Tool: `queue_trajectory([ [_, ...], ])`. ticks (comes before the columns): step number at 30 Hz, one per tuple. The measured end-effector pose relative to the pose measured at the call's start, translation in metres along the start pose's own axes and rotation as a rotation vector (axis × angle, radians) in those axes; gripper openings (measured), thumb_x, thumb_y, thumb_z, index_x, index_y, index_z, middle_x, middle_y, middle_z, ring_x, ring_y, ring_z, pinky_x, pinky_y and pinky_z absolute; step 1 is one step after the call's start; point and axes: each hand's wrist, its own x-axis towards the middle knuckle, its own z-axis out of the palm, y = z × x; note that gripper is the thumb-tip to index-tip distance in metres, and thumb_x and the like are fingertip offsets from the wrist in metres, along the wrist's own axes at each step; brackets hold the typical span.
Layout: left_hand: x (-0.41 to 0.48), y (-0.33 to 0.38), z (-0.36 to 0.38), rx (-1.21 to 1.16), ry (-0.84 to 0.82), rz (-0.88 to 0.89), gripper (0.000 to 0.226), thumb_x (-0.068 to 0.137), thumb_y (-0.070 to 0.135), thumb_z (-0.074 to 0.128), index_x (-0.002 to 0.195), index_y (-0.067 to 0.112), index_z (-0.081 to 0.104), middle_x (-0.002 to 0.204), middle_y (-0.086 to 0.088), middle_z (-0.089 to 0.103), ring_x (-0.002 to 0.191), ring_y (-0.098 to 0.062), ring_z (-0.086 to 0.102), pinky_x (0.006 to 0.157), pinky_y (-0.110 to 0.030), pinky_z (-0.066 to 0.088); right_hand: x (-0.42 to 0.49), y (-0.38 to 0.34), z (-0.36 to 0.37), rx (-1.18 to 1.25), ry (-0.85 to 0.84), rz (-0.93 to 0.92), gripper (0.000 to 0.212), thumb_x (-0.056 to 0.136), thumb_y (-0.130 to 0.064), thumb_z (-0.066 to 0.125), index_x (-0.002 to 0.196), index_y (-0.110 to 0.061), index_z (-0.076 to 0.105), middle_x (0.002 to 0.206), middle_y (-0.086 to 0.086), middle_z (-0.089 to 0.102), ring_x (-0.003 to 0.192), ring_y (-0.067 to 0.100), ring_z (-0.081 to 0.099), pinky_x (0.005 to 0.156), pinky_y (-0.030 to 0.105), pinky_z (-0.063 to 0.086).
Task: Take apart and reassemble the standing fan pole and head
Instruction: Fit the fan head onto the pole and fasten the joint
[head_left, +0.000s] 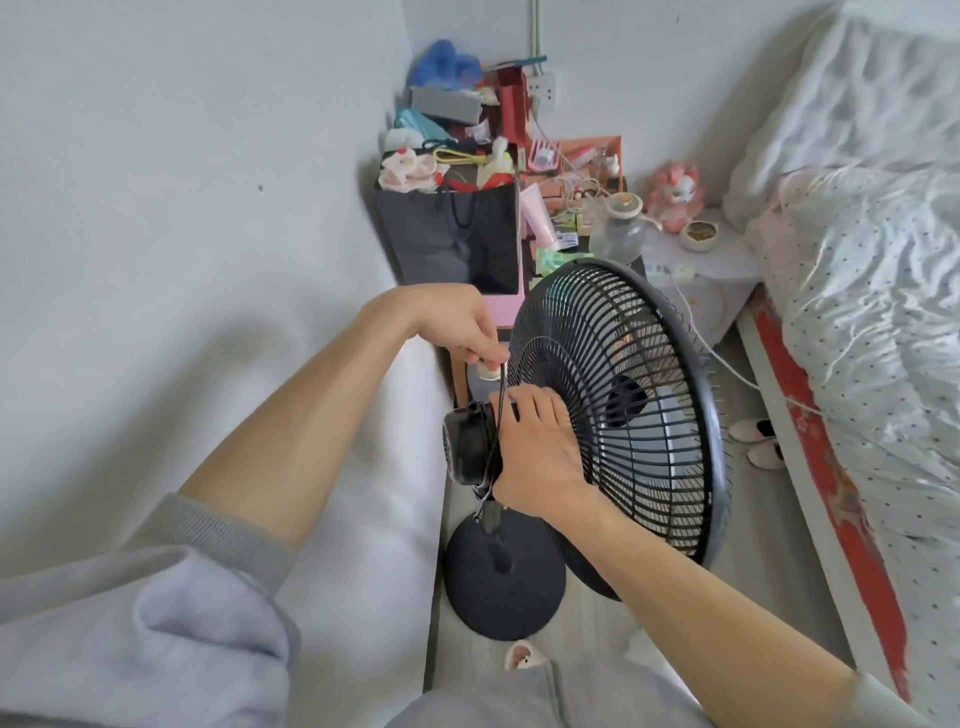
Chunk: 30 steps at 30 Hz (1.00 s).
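Our right hand (540, 457) lies flat and loose against the back of the fan head (623, 415), fingers spread on the wire grille, steadying rather than clamping. Just above and behind it, our left hand (457, 325) pinches the thin black cord (500, 400) running down past the motor housing (467, 441). The pole (491, 512) drops from under our right wrist to the round base (498, 582) on the floor. We judge the head top-heavy and awkward; its grille wires look springy and easily bent, so the rigid housing or pole is the better hold.
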Motion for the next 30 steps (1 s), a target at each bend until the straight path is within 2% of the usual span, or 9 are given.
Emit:
queue_trajectory([
  [7,0.031,-0.050,0.047,-0.230,0.119,-0.070,0.028,0.090,0.053,0.066,0.087,0.028,0.078,0.076,0.006,0.064,0.068,-0.012,0.051,0.058,-0.019,0.041,0.001,0.009,-0.008,0.060,-0.003,0.015,0.090,0.070,-0.032,0.072,0.147,-0.009,0.032,0.146,0.011,0.038,0.144,0.031,0.025,0.124,0.047,0.008],
  [10,0.039,-0.070,0.092,-0.508,0.186,-0.147,0.023,0.089,0.054,0.067,0.086,0.034,0.077,0.074,0.010,0.065,0.074,-0.013,0.058,0.052,-0.023,0.047,0.004,0.011,-0.007,0.075,0.002,0.013,0.090,0.069,-0.032,0.073,0.147,-0.010,0.033,0.145,0.011,0.040,0.143,0.032,0.027,0.124,0.047,0.010],
  [12,0.042,-0.076,0.122,-0.882,0.226,-0.185,0.019,0.089,0.047,0.069,0.089,0.030,0.077,0.079,0.008,0.072,0.086,-0.019,0.064,0.072,-0.036,0.053,0.007,0.011,-0.006,0.075,0.008,0.011,0.091,0.068,-0.033,0.074,0.146,-0.011,0.034,0.145,0.010,0.040,0.143,0.031,0.027,0.124,0.047,0.010],
  [14,0.041,-0.079,0.144,-1.190,0.251,-0.187,0.031,0.085,0.043,0.071,0.099,0.016,0.076,0.089,0.000,0.077,0.093,-0.021,0.067,0.080,-0.034,0.052,0.010,0.011,-0.004,0.072,0.021,-0.002,0.090,0.066,-0.034,0.075,0.144,-0.013,0.036,0.143,0.009,0.042,0.142,0.031,0.028,0.124,0.047,0.011],
  [16,0.041,-0.083,0.159,-1.346,0.260,-0.174,0.046,0.082,0.047,0.072,0.108,0.009,0.075,0.100,-0.006,0.077,0.097,-0.023,0.068,0.080,-0.032,0.051,0.011,0.010,0.000,0.068,0.041,-0.019,0.089,0.064,-0.035,0.075,0.142,-0.015,0.038,0.141,0.008,0.043,0.141,0.030,0.030,0.123,0.046,0.012],
  [19,0.040,-0.083,0.168,-1.505,0.239,-0.171,0.037,0.088,0.045,0.070,0.104,0.013,0.077,0.117,-0.011,0.073,0.110,-0.029,0.066,0.099,-0.041,0.048,0.015,0.007,0.002,0.088,0.019,-0.027,0.090,0.062,-0.034,0.074,0.142,-0.016,0.038,0.142,0.007,0.041,0.142,0.029,0.028,0.124,0.045,0.011],
  [22,0.040,-0.078,0.168,-1.631,0.214,-0.189,0.030,0.087,0.044,0.069,0.094,0.016,0.080,0.110,-0.010,0.074,0.100,-0.025,0.068,0.091,-0.037,0.052,0.018,0.009,0.002,0.086,0.020,-0.019,0.089,0.062,-0.036,0.072,0.142,-0.018,0.038,0.143,0.006,0.041,0.142,0.028,0.027,0.123,0.045,0.011],
  [26,0.040,-0.076,0.176,-1.824,0.204,-0.202,0.035,0.090,0.045,0.066,0.101,0.013,0.074,0.102,-0.008,0.074,0.088,-0.023,0.070,0.080,-0.036,0.054,0.022,0.009,0.007,0.080,0.063,-0.030,0.081,0.063,-0.040,0.070,0.136,-0.019,0.043,0.139,0.004,0.045,0.139,0.026,0.032,0.123,0.042,0.013],
  [30,0.046,-0.073,0.197,-1.959,0.417,-0.276,0.025,0.097,0.029,0.059,0.107,0.009,0.070,0.102,-0.009,0.072,0.090,-0.025,0.068,0.078,-0.035,0.054,0.023,0.013,0.011,0.050,0.074,-0.015,0.084,0.061,-0.043,0.072,0.136,-0.022,0.042,0.139,0.002,0.045,0.138,0.025,0.033,0.122,0.040,0.014],
])
